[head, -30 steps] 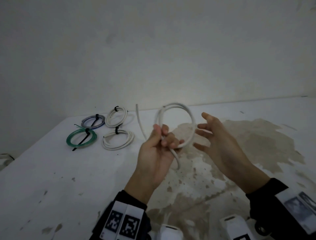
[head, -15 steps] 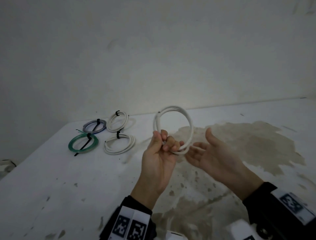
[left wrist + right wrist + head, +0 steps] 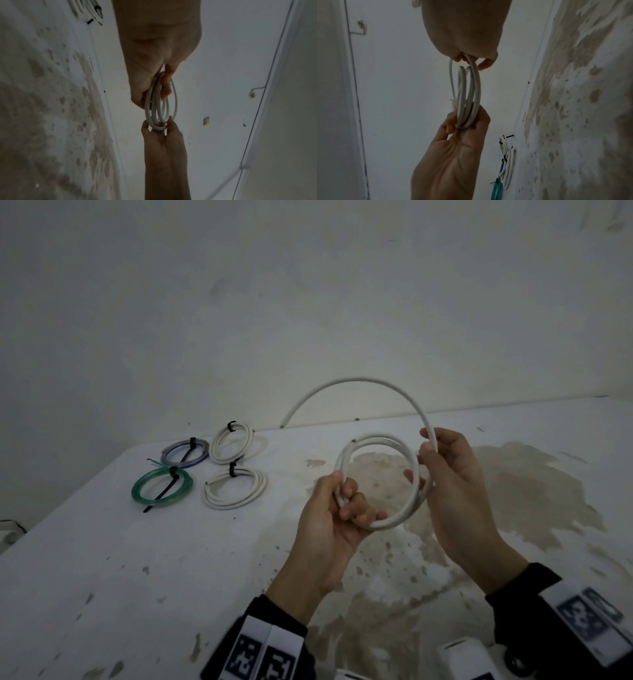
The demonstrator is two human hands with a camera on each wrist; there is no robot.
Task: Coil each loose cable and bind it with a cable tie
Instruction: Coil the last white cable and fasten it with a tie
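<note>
The bench (image 3: pixel 102 577), white and stained brown under the hands, carries 4 finished coils at its far left, well apart from the work in hand. Each is a closed ring with a black tie across it: the green coil (image 3: pixel 162 487) nearest the edge, the blue-grey coil (image 3: pixel 185 454) behind it, and 2 white ones, the far white coil (image 3: pixel 230 442) and the near white coil (image 3: pixel 235 489). By that count 4 cables look done.

The 5th, a white cable (image 3: pixel 380 481), is held in the air above the stain and is only partly coiled. About 3 loops lie together, while a long free tail arcs up and over to the left, its end hanging loose above the bench's far edge.

The left hand (image 3: pixel 337 518) has fingers and thumb curled round the gathered loops at their lower left, pinching them into a bundle. The right hand (image 3: pixel 448 474) pinches the cable at the loops' right side, where the tail leaves the coil, with the thumb pressed on it.

Left to do, as I judge it: lay the tail in as a last loop, then bind the bundle. No spare tie shows in any view, so one has to be found first.
</note>
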